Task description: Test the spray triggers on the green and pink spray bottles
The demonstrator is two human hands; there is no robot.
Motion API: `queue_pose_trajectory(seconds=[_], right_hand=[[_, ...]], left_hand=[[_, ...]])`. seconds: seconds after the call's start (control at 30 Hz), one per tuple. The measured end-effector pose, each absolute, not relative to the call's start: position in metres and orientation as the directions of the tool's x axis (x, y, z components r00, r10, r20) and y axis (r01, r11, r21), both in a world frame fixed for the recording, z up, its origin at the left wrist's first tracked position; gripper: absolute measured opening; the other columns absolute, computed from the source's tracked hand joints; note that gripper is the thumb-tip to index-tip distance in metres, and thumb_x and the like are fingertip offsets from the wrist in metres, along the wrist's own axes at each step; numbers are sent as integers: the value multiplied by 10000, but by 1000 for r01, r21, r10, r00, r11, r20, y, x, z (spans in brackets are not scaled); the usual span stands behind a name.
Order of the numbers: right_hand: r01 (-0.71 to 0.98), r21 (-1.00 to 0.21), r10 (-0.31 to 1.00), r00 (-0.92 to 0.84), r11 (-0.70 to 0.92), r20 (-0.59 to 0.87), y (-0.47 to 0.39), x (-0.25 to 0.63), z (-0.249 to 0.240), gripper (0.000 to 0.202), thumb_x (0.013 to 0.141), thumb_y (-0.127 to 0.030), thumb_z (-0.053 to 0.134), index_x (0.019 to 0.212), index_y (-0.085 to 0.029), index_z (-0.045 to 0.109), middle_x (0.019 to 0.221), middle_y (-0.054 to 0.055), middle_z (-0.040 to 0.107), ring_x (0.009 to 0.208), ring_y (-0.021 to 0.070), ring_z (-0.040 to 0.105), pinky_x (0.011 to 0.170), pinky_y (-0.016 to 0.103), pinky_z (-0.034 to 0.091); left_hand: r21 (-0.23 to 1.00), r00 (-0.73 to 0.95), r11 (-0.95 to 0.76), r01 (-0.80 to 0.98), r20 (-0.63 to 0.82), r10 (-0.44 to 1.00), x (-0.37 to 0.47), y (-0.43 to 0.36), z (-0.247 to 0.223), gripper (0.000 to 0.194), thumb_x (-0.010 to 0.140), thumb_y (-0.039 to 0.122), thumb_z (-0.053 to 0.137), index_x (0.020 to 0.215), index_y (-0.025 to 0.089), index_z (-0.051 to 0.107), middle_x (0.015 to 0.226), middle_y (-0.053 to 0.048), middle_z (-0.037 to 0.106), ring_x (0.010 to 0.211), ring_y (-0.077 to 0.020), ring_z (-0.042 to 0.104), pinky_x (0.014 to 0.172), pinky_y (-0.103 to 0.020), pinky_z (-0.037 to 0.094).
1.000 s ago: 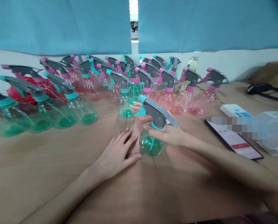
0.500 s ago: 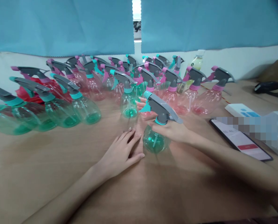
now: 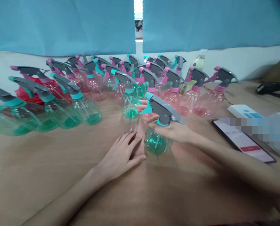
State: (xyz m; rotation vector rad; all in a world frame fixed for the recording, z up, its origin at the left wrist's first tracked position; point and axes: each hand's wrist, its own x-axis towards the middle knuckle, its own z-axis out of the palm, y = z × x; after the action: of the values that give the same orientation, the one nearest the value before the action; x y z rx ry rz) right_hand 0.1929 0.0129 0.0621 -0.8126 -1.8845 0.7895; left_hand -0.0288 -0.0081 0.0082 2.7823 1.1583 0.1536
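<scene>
While a row of green-tinted bottles (image 3: 88,110) stands at the far left of the table (image 3: 60,163), well apart from both hands, the left hand (image 3: 119,153) lies palm down on the wood with its fingers extended and somewhat spread, holding nothing. Its fingertips point forward and to the right, and its thumb tip ends just short of the spray bottle (image 3: 155,143), which lies to the right of that hand, close beside it but apart.

This bottle, green at the base with a turquoise collar (image 3: 162,123), is upright or nearly so, its long axis running up from the table; the grey sprayer head (image 3: 164,110) on top slants crosswise, nozzle toward the left and rear end toward the right.

Nearer of the two is the right hand (image 3: 177,131), which comes in from the right and meets the bottle at the neck. Its fingers reach leftward behind the sprayer, stretched out rather than curled; whether they grip cannot be told. Beyond it, farther back, stand pink-collared bottles (image 3: 207,106), and a phone (image 3: 252,153) lies farthest right, near that forearm.
</scene>
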Motion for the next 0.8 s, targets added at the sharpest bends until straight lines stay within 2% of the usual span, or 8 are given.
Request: queue_pose_trajectory(seconds=[0.33,0.53,0.8], right_hand=[[216,-764,771,-390,608,503,14,193,61,509,766,-145,515,1264,-241,569,1328,33,601,796,147,661,769,308,570],[189,-762,760,-388,619,521,13,194,61,463,777,-129,521,1221,-234,596,1360,36,573,921,164,665,808,300,560],[213,-785,789,-382,582,481,13,193,62,460,762,-161,524,1212,-236,583,1297,26,603,804,128,646,774,269,542]], left_hand=[[161,701,-700,696,58,710,-30,-8,8,679,948,612,431,1434,138,411,1525,-185,358,1403,-339,321,1109,-522,300],[164,704,-704,691,65,707,-30,-7,7,677,951,610,427,1437,139,403,1525,-185,359,1407,-339,316,1108,-529,298],[158,708,-708,688,70,703,-30,-7,6,675,953,613,420,1434,141,403,1523,-192,359,1410,-335,314,1105,-531,302]])
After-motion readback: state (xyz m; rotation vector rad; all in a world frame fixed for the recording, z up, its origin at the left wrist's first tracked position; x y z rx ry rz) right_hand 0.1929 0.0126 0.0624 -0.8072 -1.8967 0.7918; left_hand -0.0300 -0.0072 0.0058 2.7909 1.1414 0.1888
